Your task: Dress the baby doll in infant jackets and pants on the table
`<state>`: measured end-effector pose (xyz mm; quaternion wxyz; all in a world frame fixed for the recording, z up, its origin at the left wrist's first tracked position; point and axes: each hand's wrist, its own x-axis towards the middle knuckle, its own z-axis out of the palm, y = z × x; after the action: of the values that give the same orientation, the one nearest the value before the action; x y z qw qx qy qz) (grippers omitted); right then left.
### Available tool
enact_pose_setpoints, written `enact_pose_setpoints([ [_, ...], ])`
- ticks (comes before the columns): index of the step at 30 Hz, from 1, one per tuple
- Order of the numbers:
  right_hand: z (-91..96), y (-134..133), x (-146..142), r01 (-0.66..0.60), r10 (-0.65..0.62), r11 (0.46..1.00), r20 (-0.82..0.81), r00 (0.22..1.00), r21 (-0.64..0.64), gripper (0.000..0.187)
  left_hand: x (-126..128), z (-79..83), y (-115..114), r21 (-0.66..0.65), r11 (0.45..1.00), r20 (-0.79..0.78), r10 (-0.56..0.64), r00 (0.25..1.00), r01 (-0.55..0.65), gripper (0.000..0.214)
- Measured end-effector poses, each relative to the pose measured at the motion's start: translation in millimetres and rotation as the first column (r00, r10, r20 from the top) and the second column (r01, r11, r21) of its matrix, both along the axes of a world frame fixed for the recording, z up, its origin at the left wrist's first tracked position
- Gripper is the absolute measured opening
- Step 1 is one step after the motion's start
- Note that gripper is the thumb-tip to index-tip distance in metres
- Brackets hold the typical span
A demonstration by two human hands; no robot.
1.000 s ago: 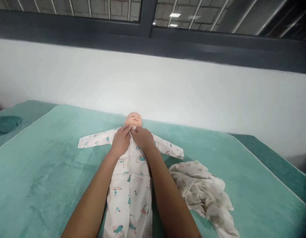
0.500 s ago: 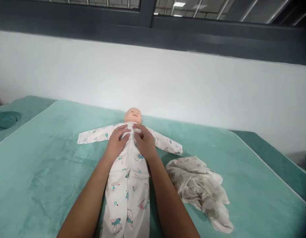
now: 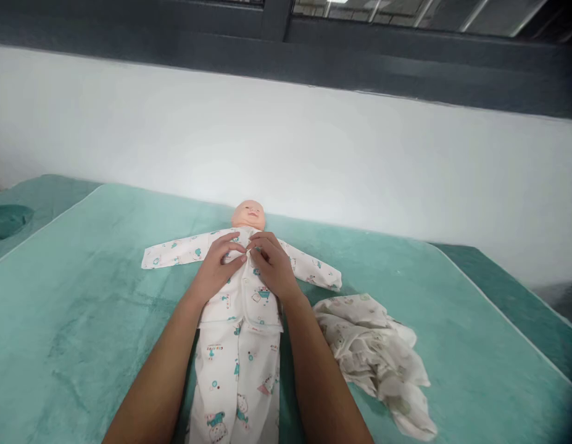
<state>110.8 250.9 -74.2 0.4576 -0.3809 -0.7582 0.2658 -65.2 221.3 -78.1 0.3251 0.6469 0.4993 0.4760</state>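
Pinching the front of a printed shirt (image 3: 262,299) on a doll (image 3: 248,214)

Far left of centre, the left sleeve (image 3: 174,254) lies stretched out on the green cover (image 3: 105,296); a sideways tug on the shirt could swing it askew. The left hand (image 3: 217,262) and right hand (image 3: 275,265) nearly meet at mid-chest, thumbs and fingers apparently closed on the shirt's front edges. The doll lies face-up between the forearms, head far, trousers (image 3: 237,382) near. Uneven pulling could misalign the edges, a loose pinch could let the thin fabric slip, and hard pressing might slide the doll. Right of it, the right sleeve (image 3: 313,271) and crumpled cloth (image 3: 376,357) lie near the right forearm, which could drag the cloth if it swings outward.

Counted: two hands, one doll, one shirt with two sleeves, one pair of trousers, one crumpled cloth. Fasteners are too small to count.
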Motion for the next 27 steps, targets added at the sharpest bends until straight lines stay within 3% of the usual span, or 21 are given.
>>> enact_pose_setpoints([
  [6,1.4,-1,2,-0.019,0.019,0.999,-0.002,1.000,0.031,0.015,2,3.5,-2,0.022,1.000,-0.037,0.009,0.999,-0.008,0.016],
  [11,-0.9,-2,2,-0.019,0.016,0.992,-0.025,1.000,-0.125,0.009,6,3.8,-2,0.046,0.999,-0.072,0.030,0.997,-0.026,0.014],
  [18,-2.0,0,2,-0.159,0.097,0.964,-0.274,0.957,-0.214,0.017,7,2.0,-2,0.090,0.994,-0.099,0.064,0.993,-0.055,0.017],
  [22,13.1,-11,7,-0.077,0.064,0.979,-0.074,0.995,-0.188,0.028,-6,7.5,-6,0.042,0.995,-0.092,-0.083,0.992,0.087,0.019],
  [27,30.1,-30,19,-0.148,0.178,0.967,0.132,0.975,-0.209,0.036,-24,16.9,-10,-0.084,0.944,-0.231,-0.329,0.916,0.318,0.024],
])
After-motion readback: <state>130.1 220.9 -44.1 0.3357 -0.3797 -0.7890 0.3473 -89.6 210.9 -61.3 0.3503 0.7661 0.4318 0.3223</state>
